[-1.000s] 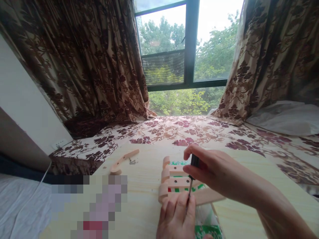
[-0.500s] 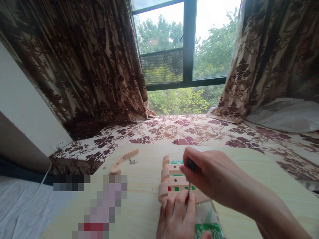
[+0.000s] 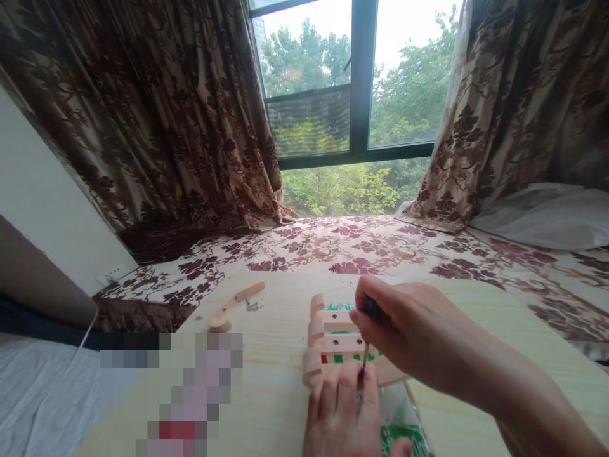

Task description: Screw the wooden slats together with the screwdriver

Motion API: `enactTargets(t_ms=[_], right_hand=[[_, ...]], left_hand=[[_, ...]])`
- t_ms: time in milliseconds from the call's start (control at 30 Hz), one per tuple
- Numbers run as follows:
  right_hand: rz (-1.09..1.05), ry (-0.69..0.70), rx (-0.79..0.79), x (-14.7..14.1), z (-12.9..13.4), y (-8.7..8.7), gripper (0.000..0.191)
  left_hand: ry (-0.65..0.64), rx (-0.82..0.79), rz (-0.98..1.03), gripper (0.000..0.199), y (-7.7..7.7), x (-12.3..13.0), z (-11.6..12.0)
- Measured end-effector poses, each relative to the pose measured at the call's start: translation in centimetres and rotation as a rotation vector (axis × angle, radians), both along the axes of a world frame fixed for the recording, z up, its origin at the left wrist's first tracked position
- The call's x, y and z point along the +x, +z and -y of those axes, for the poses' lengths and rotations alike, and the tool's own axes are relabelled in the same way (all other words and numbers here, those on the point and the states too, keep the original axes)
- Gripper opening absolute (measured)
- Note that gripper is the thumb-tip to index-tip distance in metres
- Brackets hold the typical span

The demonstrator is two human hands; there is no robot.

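A small wooden slatted frame [image 3: 342,344] with curled side pieces lies on the table in front of me. Dark holes show in its slats. My right hand [image 3: 404,324] is closed round the dark handle of a screwdriver [image 3: 366,353], whose metal shaft points down at the near part of the frame. Pressed onto the frame's near edge is my left hand [image 3: 340,409], its fingertips on both sides of the shaft. The screwdriver's tip is hidden between those fingers. Under the frame, a plastic packet [image 3: 404,431] with green and white print sticks out.
A loose curved wooden piece [image 3: 238,301] lies on the pale wooden table [image 3: 266,381], with several screws [image 3: 253,306] beside it. Behind are a flower-patterned ledge cover [image 3: 314,244], matching curtains and a window. The lower left holds a pixelated patch.
My right hand and the screwdriver have shifted slightly to the right, uncovering another hole in a slat. My left hand still presses on the frame. The view has tilted a little.
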State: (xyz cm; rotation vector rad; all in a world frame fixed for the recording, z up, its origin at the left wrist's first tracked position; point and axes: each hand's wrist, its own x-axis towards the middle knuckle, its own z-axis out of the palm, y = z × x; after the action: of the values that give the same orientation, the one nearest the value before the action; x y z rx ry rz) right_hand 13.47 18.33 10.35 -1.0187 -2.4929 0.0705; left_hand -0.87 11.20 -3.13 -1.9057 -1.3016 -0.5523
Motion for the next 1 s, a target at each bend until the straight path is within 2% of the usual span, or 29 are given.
enactTargets(t_ms=[100,167,333,533,733,900,1000], right_hand=[[0.002,0.020,-0.011,-0.1,0.1,0.1,0.015],[-0.002,0.030,-0.029,-0.2,0.2,0.2,0.016],[-0.008,0.027,-0.036,-0.1,0.2,0.1,0.017],[-0.008,0.022,-0.041,0.2,0.3,0.1,0.019],[-0.009,0.140,-0.130,0.4,1.0,0.5,0.010],[-0.008,0.003,-0.084,-0.1,0.3,0.2,0.020],[-0.025,0.031,-0.088,0.1,0.2,0.4,0.017]], left_hand=[[-0.013,-0.006,0.033,0.054,-0.4,0.4,0.0],[-0.003,-0.011,0.133,0.051,-1.1,0.9,-0.3],[-0.013,0.123,0.380,0.053,-2.5,2.5,-1.0],[-0.037,0.192,0.409,0.051,-1.2,2.8,-1.1],[-0.015,0.178,0.393,0.055,-0.9,2.8,-1.1],[-0.039,0.208,0.401,0.053,-1.1,2.8,-1.2],[-0.032,0.219,0.389,0.052,-0.7,2.7,-1.2]])
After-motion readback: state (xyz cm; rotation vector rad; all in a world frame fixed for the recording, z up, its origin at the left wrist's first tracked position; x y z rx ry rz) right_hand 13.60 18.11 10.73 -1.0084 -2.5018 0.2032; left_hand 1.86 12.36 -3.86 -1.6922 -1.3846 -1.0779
